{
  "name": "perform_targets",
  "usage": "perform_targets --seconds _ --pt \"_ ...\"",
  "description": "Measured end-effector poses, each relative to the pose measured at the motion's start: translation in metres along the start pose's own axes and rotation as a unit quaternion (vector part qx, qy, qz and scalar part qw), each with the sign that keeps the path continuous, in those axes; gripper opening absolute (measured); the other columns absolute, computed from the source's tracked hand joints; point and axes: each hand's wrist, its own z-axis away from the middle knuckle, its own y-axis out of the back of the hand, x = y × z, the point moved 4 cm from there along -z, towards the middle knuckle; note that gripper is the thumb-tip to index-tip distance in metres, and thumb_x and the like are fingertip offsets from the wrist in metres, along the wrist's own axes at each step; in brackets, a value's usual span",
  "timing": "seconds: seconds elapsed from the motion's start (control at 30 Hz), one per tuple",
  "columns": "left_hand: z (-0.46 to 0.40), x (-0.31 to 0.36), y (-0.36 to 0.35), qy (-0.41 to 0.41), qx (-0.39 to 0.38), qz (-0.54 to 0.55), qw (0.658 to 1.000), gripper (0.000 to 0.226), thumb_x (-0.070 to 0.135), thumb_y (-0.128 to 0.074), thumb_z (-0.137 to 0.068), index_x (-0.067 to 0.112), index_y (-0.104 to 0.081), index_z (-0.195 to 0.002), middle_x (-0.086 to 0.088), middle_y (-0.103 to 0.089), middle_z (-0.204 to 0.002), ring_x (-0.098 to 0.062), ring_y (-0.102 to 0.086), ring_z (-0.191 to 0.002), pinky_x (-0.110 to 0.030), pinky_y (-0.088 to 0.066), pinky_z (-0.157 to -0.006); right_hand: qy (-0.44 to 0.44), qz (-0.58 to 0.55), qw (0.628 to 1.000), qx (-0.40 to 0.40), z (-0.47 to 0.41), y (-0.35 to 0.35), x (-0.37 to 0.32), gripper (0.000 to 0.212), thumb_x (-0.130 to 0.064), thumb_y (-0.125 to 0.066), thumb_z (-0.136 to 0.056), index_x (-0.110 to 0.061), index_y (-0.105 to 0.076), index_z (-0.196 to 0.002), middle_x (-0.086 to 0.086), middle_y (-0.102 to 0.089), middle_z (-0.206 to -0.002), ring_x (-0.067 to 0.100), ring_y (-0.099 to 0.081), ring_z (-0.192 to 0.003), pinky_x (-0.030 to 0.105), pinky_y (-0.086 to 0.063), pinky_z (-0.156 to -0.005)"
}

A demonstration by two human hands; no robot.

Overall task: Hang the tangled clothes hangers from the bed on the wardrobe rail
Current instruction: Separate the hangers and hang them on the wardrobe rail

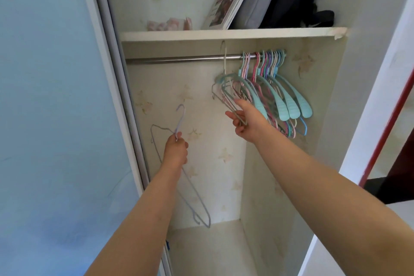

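Left hand [175,149] gripping lilac hanger [179,177], rail [179,60] bare leftward

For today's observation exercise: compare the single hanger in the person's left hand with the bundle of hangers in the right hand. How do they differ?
The lilac wire hanger is one lone hanger; the tangled bundle is several caught together. The left hand holds the lilac wire hanger low, clear of the rail; the right hand holds the tangled bundle higher, one white hook reaching up at the rail. Both are thin wire hangers.
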Motion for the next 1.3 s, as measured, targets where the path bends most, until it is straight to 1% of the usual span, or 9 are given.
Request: perform_targets --seconds 0.27,0.33,0.43,0.57,0.7,0.83,0.9,1.03,1.3 --pt "0.003 0.023 -0.012 -0.028 -0.047 0.029 0.998 0.038 -0.002 -0.028 -0.093 0.017 -0.042 -0.122 -0.001 -0.05 -0.069 -0.012 -0.028 -0.051 -0.016 -0.021 -0.037 -0.054 -0.04 0.993 0.096 -0.014 0.022 0.0 0.043 -0.045 -0.07 -0.08 -0.013 -0.053 -0.104 0.004 -0.064 -0.098 0.009 -0.051 -0.059 0.019 -0.038 -0.053" --pt "0.002 0.03 -0.02 -0.029 -0.056 0.064 0.996 0.031 -0.002 -0.026 -0.095 0.019 -0.041 -0.112 -0.003 -0.052 -0.071 -0.011 -0.025 -0.049 -0.016 -0.019 -0.036 -0.064 -0.044 0.99 0.116 -0.006 0.028 0.007 0.063 -0.054 -0.066 -0.08 -0.015 -0.05 -0.127 0.004 -0.055 -0.107 0.015 -0.056 -0.087 0.03 -0.049 -0.075" --pt "0.0 0.037 -0.035 -0.022 -0.073 0.101 0.992 0.029 -0.003 -0.026 -0.096 0.023 -0.04 -0.095 -0.003 -0.05 -0.073 -0.011 -0.024 -0.051 -0.017 -0.02 -0.037 -0.108 -0.027 0.985 0.132 0.019 0.032 0.031 0.081 -0.065 -0.055 -0.082 -0.023 -0.031 -0.147 0.003 -0.036 -0.147 0.029 -0.038 -0.131 0.047 -0.031 -0.11" --pt "-0.004 0.04 -0.059 0.0 -0.117 0.145 0.983 0.043 -0.004 -0.035 -0.095 0.024 -0.031 -0.126 -0.002 -0.046 -0.077 -0.01 -0.028 -0.055 -0.021 -0.024 -0.046 -0.165 0.188 0.968 -0.018 0.048 0.02 0.071 0.093 -0.08 -0.051 -0.073 -0.013 -0.042 -0.137 0.008 -0.046 -0.132 0.031 -0.058 -0.103 0.04 -0.046 -0.083" --pt "-0.002 0.047 -0.079 0.009 -0.14 0.194 0.971 0.048 -0.007 -0.035 -0.091 0.015 -0.035 -0.134 -0.001 -0.042 -0.074 -0.009 -0.029 -0.053 -0.018 -0.026 -0.041 -0.072 0.403 0.904 -0.126 0.065 0.015 0.075 0.061 -0.066 -0.039 -0.09 -0.016 -0.051 -0.124 0.0 -0.062 -0.119 0.02 -0.066 -0.088 0.03 -0.045 -0.069" --pt "-0.006 0.059 -0.089 0.006 -0.161 0.268 0.95 0.024 -0.005 -0.034 -0.095 0.017 -0.042 -0.1 -0.002 -0.042 -0.075 -0.01 -0.033 -0.056 -0.019 -0.031 -0.048 0.09 0.383 0.916 -0.077 0.062 0.028 0.063 0.034 -0.037 -0.038 -0.102 -0.013 -0.059 -0.09 0.003 -0.071 -0.1 0.021 -0.069 -0.076 0.032 -0.052 -0.065" --pt "-0.008 0.064 -0.09 0.003 -0.177 0.265 0.948 0.022 0.0 -0.039 -0.098 0.013 -0.05 -0.112 -0.004 -0.051 -0.087 -0.012 -0.045 -0.065 -0.022 -0.04 -0.059 0.172 0.431 0.885 -0.032 0.064 0.033 0.053 0.034 -0.034 -0.034 -0.103 -0.018 -0.054 -0.081 -0.001 -0.073 -0.092 0.021 -0.071 -0.067 0.026 -0.053 -0.058" --pt "-0.005 0.061 -0.081 -0.063 -0.17 0.09 0.979 0.049 0.008 -0.047 -0.098 0.007 -0.034 -0.145 -0.008 -0.051 -0.123 -0.017 -0.052 -0.105 -0.028 -0.044 -0.089 0.272 0.491 0.826 0.051 0.071 0.026 0.024 0.032 -0.033 -0.03 -0.103 -0.017 -0.054 -0.091 -0.003 -0.074 -0.084 0.019 -0.069 -0.055 0.034 -0.056 -0.063" --pt "0.002 0.055 -0.05 -0.108 -0.114 0.042 0.987 0.028 0.006 -0.048 -0.093 0.021 -0.052 -0.116 0.0 -0.058 -0.109 -0.011 -0.053 -0.095 -0.028 -0.044 -0.083 0.267 0.656 0.686 0.167 0.017 0.001 -0.04 0.021 -0.018 -0.045 -0.095 -0.009 -0.059 -0.109 0.012 -0.071 -0.1 0.032 -0.066 -0.092 0.034 -0.05 -0.074"
